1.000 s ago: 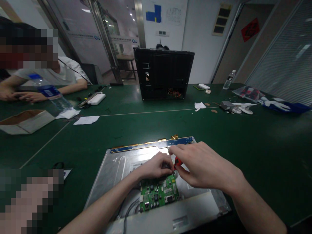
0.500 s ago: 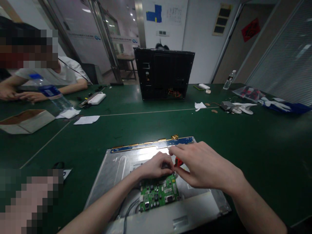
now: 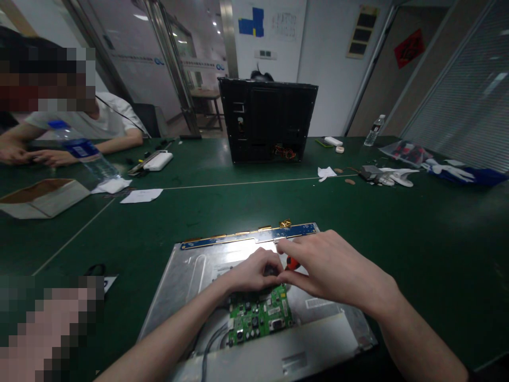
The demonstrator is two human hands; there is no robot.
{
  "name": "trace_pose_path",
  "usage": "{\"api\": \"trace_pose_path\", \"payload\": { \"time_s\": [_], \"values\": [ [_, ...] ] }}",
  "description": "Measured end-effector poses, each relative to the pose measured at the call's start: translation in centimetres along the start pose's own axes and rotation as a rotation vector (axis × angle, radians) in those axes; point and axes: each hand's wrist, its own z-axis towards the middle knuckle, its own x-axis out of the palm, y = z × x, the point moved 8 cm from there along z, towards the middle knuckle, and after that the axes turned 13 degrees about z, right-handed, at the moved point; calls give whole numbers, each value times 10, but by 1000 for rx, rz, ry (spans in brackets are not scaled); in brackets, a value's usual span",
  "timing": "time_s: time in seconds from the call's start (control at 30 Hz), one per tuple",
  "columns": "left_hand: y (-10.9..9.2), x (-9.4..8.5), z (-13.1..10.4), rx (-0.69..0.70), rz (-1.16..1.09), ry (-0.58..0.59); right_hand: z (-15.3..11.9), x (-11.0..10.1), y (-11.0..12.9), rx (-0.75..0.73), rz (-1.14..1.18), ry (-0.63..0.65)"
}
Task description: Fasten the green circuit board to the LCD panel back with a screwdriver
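A metal panel back [image 3: 178,276] lies flat before me, with a green circuit board [image 3: 258,321] on it and a blue strip board [image 3: 246,235] along its far edge. My left hand [image 3: 258,270] is closed at the green board's far edge; what its fingers pinch is too small to make out. Close beside it, my right hand [image 3: 318,262] has thumb and fingers around a red and black tool handle [image 3: 293,263]. The tool's tip is hidden by the hands. Grey cables [image 3: 210,339] run at the board's left side.
Across the green table [image 3: 214,207] a black monitor casing [image 3: 270,122] stands upright. A person [image 3: 115,122] sits at the left behind a tilted water bottle [image 3: 85,151] and an open box [image 3: 43,199]. White gloves [image 3: 449,170] and a small bottle [image 3: 375,131] are at the right.
The red handle has turned slightly in my right hand, and the thumb has shifted left towards my left fingers. My left hand looks the same.
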Motion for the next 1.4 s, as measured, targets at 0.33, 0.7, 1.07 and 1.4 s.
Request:
{"api": "trace_pose_path", "payload": {
  "time_s": [0.33,0.7,1.07,1.4],
  "values": [
    [1,0,-1,-16,21,-8,0,0,1,-20,-20,-22],
    [-4,-5,0,-10,6,-15,1,-1,0,-4,-20,-22],
    [-1,-2,-1,-2,-5,-23,2,1,-2,11,-39,-15],
    [1,0,0,-3,14,-16,2,2,-2,12,-37,-5]
  ]
}}
